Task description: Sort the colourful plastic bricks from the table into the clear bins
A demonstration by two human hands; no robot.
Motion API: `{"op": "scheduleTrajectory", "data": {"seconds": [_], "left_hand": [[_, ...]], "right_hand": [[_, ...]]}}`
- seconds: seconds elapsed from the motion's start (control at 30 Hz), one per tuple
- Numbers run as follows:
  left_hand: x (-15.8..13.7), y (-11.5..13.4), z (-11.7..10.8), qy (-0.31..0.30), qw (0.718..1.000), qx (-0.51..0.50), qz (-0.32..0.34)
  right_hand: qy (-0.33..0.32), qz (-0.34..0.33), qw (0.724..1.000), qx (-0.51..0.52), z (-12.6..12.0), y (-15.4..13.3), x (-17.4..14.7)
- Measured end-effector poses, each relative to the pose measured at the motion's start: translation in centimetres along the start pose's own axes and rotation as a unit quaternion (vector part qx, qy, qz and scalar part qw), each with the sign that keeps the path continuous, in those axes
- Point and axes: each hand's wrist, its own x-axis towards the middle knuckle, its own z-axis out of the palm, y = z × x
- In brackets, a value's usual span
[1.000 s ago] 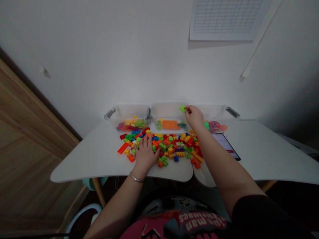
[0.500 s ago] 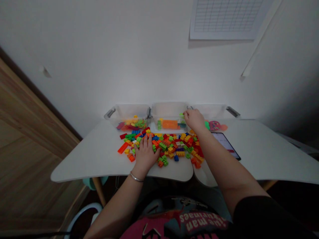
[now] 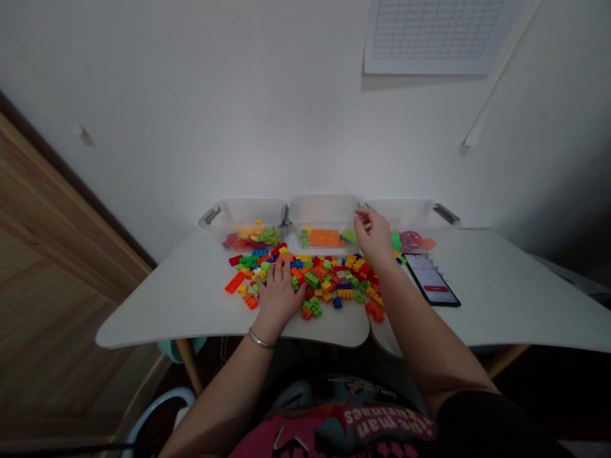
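My left hand (image 3: 278, 294) lies spread on the left part of a pile of colourful toy building bricks (image 3: 329, 275), nothing gripped. Over the right edge of the middle clear plastic bin (image 3: 324, 208) hovers my right hand (image 3: 373, 235), its fingers loosely curled, apart and empty. Inside that bin, a light green piece (image 3: 349, 236) rests to the right of a large orange block (image 3: 324, 238). The left clear bin (image 3: 252, 208) contains red, yellow and green pieces. In the right clear bin (image 3: 405, 210) are green, pink and orange pieces, partly behind my right hand.
A phone (image 3: 432, 280) with its screen lit lies right of the bricks, beside my right forearm. The white table (image 3: 191, 299) has a seam and curved front edges near my body. Behind the bins rises a wall with a printed grid sheet (image 3: 429, 38).
The light green piece has left my right hand and dropped into the middle bin. My right hand has opened and shifted slightly right. My left hand stays on the pile.
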Motion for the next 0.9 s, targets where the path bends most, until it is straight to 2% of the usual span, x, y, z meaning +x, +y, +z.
{"op": "scheduleTrajectory", "data": {"seconds": [0.1, 0.23, 0.33, 0.47, 0.63, 0.9], "left_hand": [[-0.1, 0.0, 0.0, 0.004, 1.000, -0.001, 0.003], [-0.1, 0.0, 0.0, 0.007, 1.000, 0.001, 0.005], [-0.1, 0.0, 0.0, 0.003, 1.000, 0.001, 0.003], [-0.1, 0.0, 0.0, 0.007, 1.000, 0.000, 0.005], [0.0, 0.0, 0.1, 0.008, 1.000, 0.003, 0.008], [0.0, 0.0, 0.2, 0.007, 1.000, 0.003, 0.008]], "right_hand": [[-0.042, -0.018, 0.998, 0.031, 1.0, -0.5, -2.7], [-0.143, -0.070, 0.987, 0.013, 2.1, -1.5, -5.8], [-0.213, -0.095, 0.972, -0.010, 2.4, -2.6, -7.2], [-0.264, -0.107, 0.957, -0.061, 2.6, -3.6, -8.3], [-0.288, -0.104, 0.949, -0.076, 3.2, -3.7, -9.0], [-0.275, -0.089, 0.954, -0.083, 3.7, -3.5, -9.5]]}}
